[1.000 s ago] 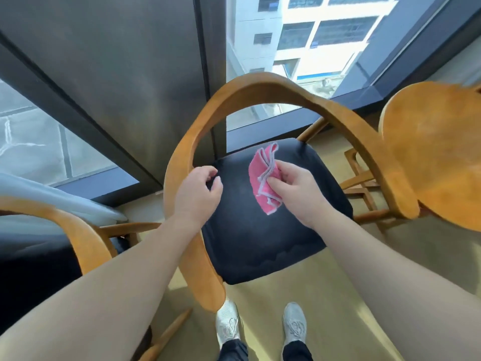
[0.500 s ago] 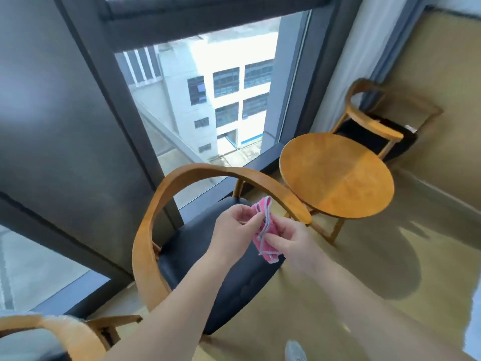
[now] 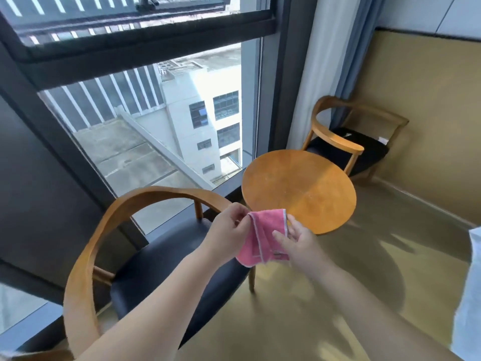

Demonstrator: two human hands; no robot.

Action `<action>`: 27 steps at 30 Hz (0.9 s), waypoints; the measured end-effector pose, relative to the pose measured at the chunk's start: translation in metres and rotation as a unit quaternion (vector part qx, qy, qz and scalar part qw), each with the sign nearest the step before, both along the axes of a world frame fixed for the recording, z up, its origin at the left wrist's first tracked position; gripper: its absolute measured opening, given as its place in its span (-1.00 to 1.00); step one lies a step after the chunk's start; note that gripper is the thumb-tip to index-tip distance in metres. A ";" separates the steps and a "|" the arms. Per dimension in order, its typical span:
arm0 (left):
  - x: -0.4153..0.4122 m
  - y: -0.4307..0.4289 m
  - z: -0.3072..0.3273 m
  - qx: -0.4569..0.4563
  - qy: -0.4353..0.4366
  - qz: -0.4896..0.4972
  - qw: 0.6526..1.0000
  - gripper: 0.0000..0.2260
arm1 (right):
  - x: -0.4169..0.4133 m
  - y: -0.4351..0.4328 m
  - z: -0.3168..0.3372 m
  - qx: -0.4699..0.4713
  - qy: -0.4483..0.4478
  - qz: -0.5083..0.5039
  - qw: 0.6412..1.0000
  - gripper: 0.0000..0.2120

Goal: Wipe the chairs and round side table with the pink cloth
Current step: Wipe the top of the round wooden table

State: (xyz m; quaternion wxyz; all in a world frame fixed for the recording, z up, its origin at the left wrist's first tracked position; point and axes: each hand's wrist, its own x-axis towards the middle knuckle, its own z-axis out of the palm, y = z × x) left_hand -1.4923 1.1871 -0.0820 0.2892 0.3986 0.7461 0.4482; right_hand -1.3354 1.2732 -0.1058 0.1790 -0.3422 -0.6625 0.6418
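— Window [image 3: 156, 126] corner, tan floor [image 3: 338, 295]. We've got the pink cloth [image 3: 263, 238] up in the air over the front right edge of the near chair [image 3: 125, 217], just on the near side of the round side table [image 3: 299, 191].
— Grip?
— Left hand [image 3: 226, 230] pinches the top left corner w/ curled fingertips. Right hand [image 3: 296, 243] pinches the right edge, thumb across the front. Both are closed on fabric, nothing else held.
— So we're prob. refolding for a fresh face, and the table top looks like our next surface.
— Agreed, imo. We should fold it into a flat pad w/ no dangling corner, b/c loose ends drag and miss spots. Then palm flat on it, not fingertips.
— Pattern?
— Far edge to near edge in overlapping passes, then round the rim. The top shows faint pale specks, so we'd press firmer there.
— And the far chair [image 3: 335, 138] by the wall?
— After, we'd guess: curved back first, seat last. Can't tell from here if the near chair's done.
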 end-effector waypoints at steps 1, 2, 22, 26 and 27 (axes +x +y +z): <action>0.016 0.016 0.001 -0.002 0.006 -0.003 1.000 -0.89 | 0.016 0.016 -0.003 0.013 -0.017 0.023 1.000 -0.76; 0.031 0.033 0.000 -0.005 0.018 -0.001 1.000 -0.89 | 0.032 0.032 -0.004 0.041 -0.059 0.048 0.996 -0.61; 0.092 0.294 -0.050 -0.084 0.137 -0.141 0.977 -0.93 | 0.122 0.330 -0.031 0.182 -0.159 -0.066 0.968 -0.73; 0.070 0.366 -0.064 -0.138 0.108 -0.204 0.963 -0.91 | 0.111 0.412 -0.027 0.218 -0.225 -0.059 0.948 -0.79; 0.064 0.380 -0.066 -0.146 0.105 -0.215 0.960 -0.90 | 0.108 0.429 -0.025 0.219 -0.244 -0.054 0.943 -0.79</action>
